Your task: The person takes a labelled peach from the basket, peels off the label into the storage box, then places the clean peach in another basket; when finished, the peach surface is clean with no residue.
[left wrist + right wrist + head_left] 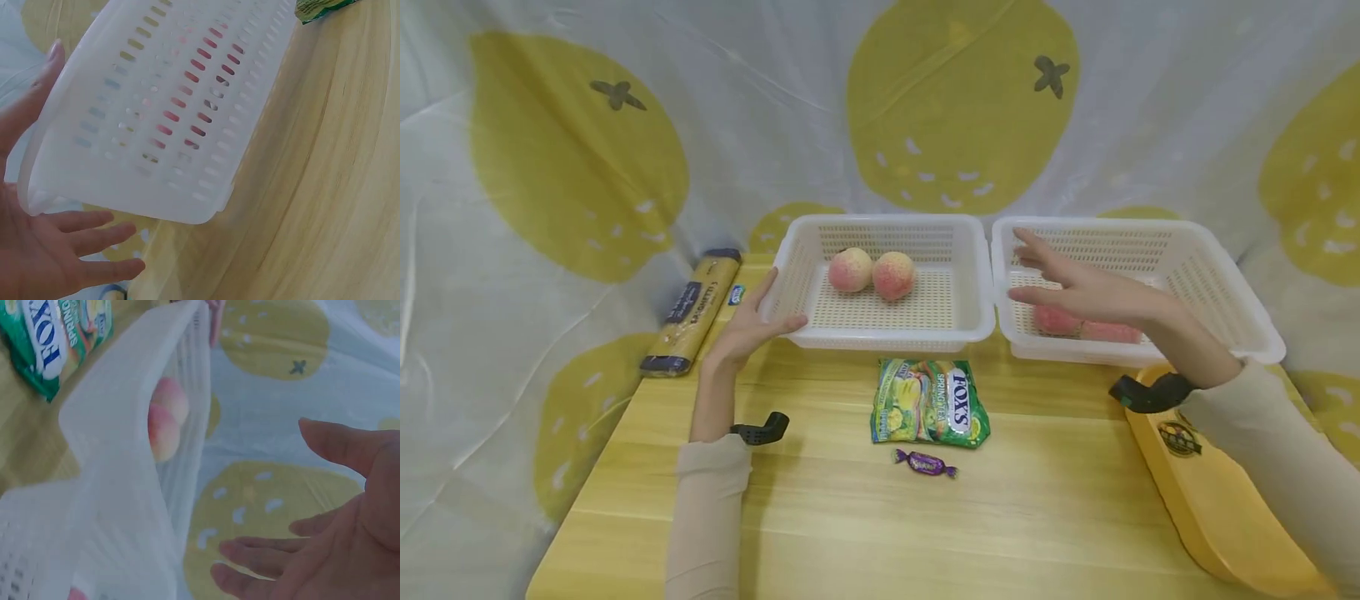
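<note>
At the left end of the left white basket point(880, 337) is my left hand point(748, 325), thumb and fingers spread around the basket's corner. In the left wrist view the thumb point(47, 81) lies along the rim and the other fingers extend straight outside the wall. Two pink-and-yellow peaches point(893, 276) sit inside that basket. Over the right white basket point(1210, 275) hovers my right hand point(1075, 287), fingers extended and holding nothing. Beneath it, pink items point(1108, 332) lie in the basket, partly hidden by the hand and wrist.
A green FOX'S candy bag point(928, 403) lies in front of the baskets, with a purple wrapped candy point(925, 463) nearer. Left stands a spaghetti pack point(692, 312) beside a small wrapped piece point(736, 294). An orange tray point(1217, 500) is at right, under the right sleeve.
</note>
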Demonstrator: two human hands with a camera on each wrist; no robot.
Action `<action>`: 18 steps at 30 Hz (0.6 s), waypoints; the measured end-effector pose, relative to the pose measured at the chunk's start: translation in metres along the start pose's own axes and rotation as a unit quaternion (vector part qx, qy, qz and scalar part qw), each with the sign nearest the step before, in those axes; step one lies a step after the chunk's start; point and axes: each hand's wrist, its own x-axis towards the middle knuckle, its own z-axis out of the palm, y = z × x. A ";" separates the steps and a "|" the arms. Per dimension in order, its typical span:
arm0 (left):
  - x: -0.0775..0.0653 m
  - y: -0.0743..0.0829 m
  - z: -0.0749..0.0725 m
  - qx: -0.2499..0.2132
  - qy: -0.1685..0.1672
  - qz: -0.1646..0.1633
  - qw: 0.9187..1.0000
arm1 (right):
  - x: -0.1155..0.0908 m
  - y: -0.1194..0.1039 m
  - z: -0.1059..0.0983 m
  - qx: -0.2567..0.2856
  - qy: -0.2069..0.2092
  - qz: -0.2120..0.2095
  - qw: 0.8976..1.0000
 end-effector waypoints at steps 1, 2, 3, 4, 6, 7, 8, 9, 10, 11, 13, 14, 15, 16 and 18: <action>0.001 -0.003 0.000 -0.009 -0.001 0.004 1.000 | 0.010 -0.004 0.005 0.010 -0.004 -0.006 1.000; 0.002 -0.005 0.000 -0.017 0.000 0.008 1.000 | 0.020 -0.006 0.011 0.022 -0.006 -0.010 1.000; 0.003 -0.007 0.000 -0.024 0.000 0.011 1.000 | 0.030 -0.008 0.016 0.033 -0.007 -0.013 0.999; 0.003 -0.009 0.001 -0.032 0.000 0.012 0.999 | 0.040 -0.009 0.021 0.042 -0.007 -0.018 0.999; 0.004 -0.011 0.003 -0.044 0.001 0.014 0.999 | 0.058 -0.009 0.032 0.065 -0.008 -0.016 0.998; 0.004 -0.011 0.003 -0.046 0.000 0.013 0.999 | 0.068 -0.008 0.038 0.078 -0.009 -0.013 0.997; 0.004 -0.012 0.004 -0.048 0.000 0.012 0.999 | 0.076 -0.006 0.043 0.089 -0.007 -0.012 0.996; 0.003 -0.012 0.004 -0.051 -0.002 0.012 0.999 | 0.084 -0.005 0.048 0.100 -0.007 -0.014 0.995; 0.003 -0.012 0.004 -0.054 -0.003 0.011 0.998 | 0.092 -0.004 0.054 0.109 -0.005 -0.015 0.994; 0.003 -0.012 0.004 -0.057 -0.004 0.011 0.998 | 0.099 -0.003 0.059 0.121 -0.005 -0.014 0.993; 0.003 -0.013 0.004 -0.062 -0.004 0.011 0.998 | 0.113 0.000 0.069 0.132 0.000 -0.019 0.991; 0.003 -0.013 0.004 -0.065 -0.005 0.012 0.998 | 0.118 0.001 0.073 0.138 0.001 -0.020 0.990; 0.003 -0.013 0.004 -0.067 -0.005 0.013 0.998 | 0.124 0.003 0.077 0.142 0.003 -0.019 0.990; 0.003 -0.014 0.004 -0.068 -0.004 0.013 0.998 | 0.129 0.004 0.081 0.147 0.006 -0.018 0.989; 0.003 -0.014 0.003 -0.067 -0.003 0.014 0.998 | 0.138 0.007 0.088 0.157 0.015 -0.016 0.987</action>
